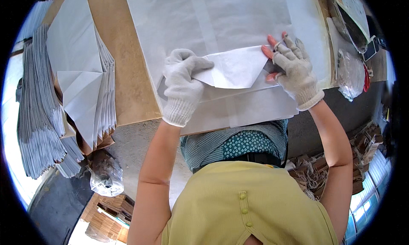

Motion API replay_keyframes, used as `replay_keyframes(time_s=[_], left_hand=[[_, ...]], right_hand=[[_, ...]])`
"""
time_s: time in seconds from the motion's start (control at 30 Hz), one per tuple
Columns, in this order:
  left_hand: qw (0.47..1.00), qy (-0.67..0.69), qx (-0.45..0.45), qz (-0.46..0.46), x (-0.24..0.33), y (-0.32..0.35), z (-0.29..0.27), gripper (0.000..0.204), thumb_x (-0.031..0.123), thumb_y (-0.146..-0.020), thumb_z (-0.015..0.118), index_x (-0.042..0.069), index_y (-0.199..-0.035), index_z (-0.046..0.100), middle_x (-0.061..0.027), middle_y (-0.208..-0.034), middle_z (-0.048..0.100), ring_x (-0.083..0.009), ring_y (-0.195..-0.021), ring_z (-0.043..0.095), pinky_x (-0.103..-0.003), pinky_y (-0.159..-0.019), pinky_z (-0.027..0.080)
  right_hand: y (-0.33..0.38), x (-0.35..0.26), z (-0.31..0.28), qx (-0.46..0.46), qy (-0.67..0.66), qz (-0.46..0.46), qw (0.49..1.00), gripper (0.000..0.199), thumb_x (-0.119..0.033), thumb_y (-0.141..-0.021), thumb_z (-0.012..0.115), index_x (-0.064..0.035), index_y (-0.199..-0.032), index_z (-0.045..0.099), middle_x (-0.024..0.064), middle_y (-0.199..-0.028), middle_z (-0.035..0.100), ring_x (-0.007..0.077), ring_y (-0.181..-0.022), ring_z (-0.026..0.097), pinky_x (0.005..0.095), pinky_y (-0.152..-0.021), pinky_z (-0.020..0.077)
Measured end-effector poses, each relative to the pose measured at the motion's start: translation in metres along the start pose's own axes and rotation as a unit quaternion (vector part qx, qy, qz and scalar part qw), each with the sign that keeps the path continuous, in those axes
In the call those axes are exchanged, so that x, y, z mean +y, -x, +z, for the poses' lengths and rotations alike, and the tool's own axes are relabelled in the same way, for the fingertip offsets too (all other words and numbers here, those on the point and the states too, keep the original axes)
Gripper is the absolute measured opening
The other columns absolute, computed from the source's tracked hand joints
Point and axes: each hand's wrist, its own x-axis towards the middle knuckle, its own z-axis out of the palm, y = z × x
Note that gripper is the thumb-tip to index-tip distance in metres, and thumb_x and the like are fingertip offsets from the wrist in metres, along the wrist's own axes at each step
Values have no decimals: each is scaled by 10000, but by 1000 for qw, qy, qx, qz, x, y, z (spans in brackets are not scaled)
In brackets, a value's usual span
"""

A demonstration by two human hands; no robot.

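Observation:
A large white paper sheet (pixel 243 19) lies on the table in front of me, with its near end folded into a pointed flap (pixel 236 70). My left hand (pixel 183 83), in a whitish knit glove, is closed on the left corner of the folded paper, thumb along the flap. On the other side, my right hand (pixel 295 68) rests at the flap's right corner with its fingers spread. Several bare fingertips stick out of that glove. More paper sheets (pixel 255 104) lie beneath the fold, reaching the table's near edge.
Folded white paper pieces (pixel 87 74) stand fanned out at the left, beside a thick stack of folded paper (pixel 38 104). Brown board (pixel 123 66) covers the table there. Clear plastic bags hang at the left (pixel 106 176) and lie at the right (pixel 351 74), near a phone (pixel 371 49).

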Motion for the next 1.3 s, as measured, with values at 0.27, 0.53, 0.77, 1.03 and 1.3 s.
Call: replay_keyframes(time_s=[0.27, 0.53, 0.77, 1.03, 1.3], left_hand=[[981, -6, -162, 110, 2, 2, -11, 227, 135, -728, 772, 74, -946, 776, -125, -1123, 634, -283, -1022, 636, -405, -867, 544], [942, -252, 90, 204, 6, 13, 15, 414, 175, -825, 735, 84, -1224, 667, -114, -1162, 604, -341, -1088, 577, -488, -918, 465], [950, -238, 82, 185, 17, 6, 22, 382, 127, -853, 704, 62, -1228, 668, -126, -1164, 626, -338, -1094, 595, -479, -935, 473], [970, 207, 121, -41, -15, 56, -48, 411, 130, -1017, 574, -34, -1392, 536, -185, -1349, 589, -332, -1233, 601, -423, -1092, 478], [664, 596, 161, -421, -9, 71, -59, 493, 428, -1062, 512, 17, -1316, 610, -79, -1240, 680, -208, -1051, 673, -376, -925, 553]], right_hand=[[-23, -15, 12, 61, -148, -108, 981, 432, -228, -931, 670, -135, -1352, 695, 112, -1408, 669, 322, -1419, 534, 499, -1269, 273], [-42, -70, 24, 122, -115, -91, 982, 398, -214, -920, 634, -114, -1296, 714, 123, -1422, 647, 349, -1394, 533, 499, -1228, 341], [-49, -71, 32, 163, -97, -94, 977, 383, -238, -931, 626, -75, -1263, 727, 157, -1394, 659, 375, -1363, 550, 525, -1193, 366], [-19, 20, -2, 148, -77, -77, 983, 331, -177, -904, 678, -56, -1207, 733, 174, -1262, 705, 384, -1249, 615, 485, -1107, 458], [15, -3, -16, 43, -80, 65, 994, 854, -281, -642, 939, -65, -1396, 603, 180, -1298, 622, 404, -1241, 573, 480, -1069, 463]])
